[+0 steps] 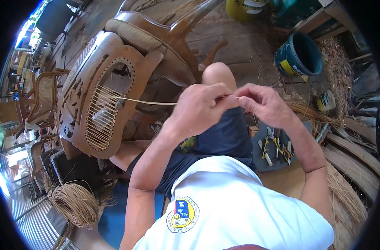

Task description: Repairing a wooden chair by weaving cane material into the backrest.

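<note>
1. Nearest my head view, the left hand [200, 109] has its grip clamped on a pale cane strand [150, 102], thumb pressed to fingers.
2. Just beside it, the right hand [268, 105] has thumb and forefinger together, apparently on the same strand; the tip is too small for me to make out.
3. Below the right forearm, I see yellow-handled shears [270, 146] among other tools on a dark grey mat [261, 166].
4. On my left, the carved wooden chair back [126, 125] sits tilted; the strand runs from its oval opening to the left hand.
5. I judge the lacing partly done: roughly parallel strands [99, 130] span the opening's lower and middle part, while its upper end is unfilled, with bare rim holes. I make out no completed crosswise layer.
6. A coil of cane [74, 204] lies at lower left.
7. Farther off stands a teal bucket [284, 57].
</note>
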### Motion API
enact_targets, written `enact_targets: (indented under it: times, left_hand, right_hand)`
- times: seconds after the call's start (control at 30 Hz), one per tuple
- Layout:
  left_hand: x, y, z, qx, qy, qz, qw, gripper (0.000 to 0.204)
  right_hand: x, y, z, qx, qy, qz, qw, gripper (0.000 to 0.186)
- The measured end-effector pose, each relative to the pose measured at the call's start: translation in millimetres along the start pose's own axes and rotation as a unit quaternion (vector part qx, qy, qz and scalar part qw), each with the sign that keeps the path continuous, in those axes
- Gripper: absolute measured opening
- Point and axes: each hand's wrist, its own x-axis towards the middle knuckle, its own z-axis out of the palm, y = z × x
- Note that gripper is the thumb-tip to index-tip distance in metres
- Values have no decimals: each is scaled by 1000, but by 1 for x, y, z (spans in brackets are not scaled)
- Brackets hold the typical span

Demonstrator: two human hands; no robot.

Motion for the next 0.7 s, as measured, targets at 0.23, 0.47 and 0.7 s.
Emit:
enact_targets:
  times: [0.23,0.47,0.7]
  left_hand:
    - [-78,-54,-15,-136,-41,-306,941,15]
    - [-113,-86,-6,-133,-64,-352,924,17]
    - [-118,-87,-4,-128,-71,-373,916,18]
  right_hand:
    - [-41,48,-116,-89,51,52,993,13]
    - [-76,73,-168,-120,108,139,977,15]
    - [-87,66,-179,-124,136,160,970,12]
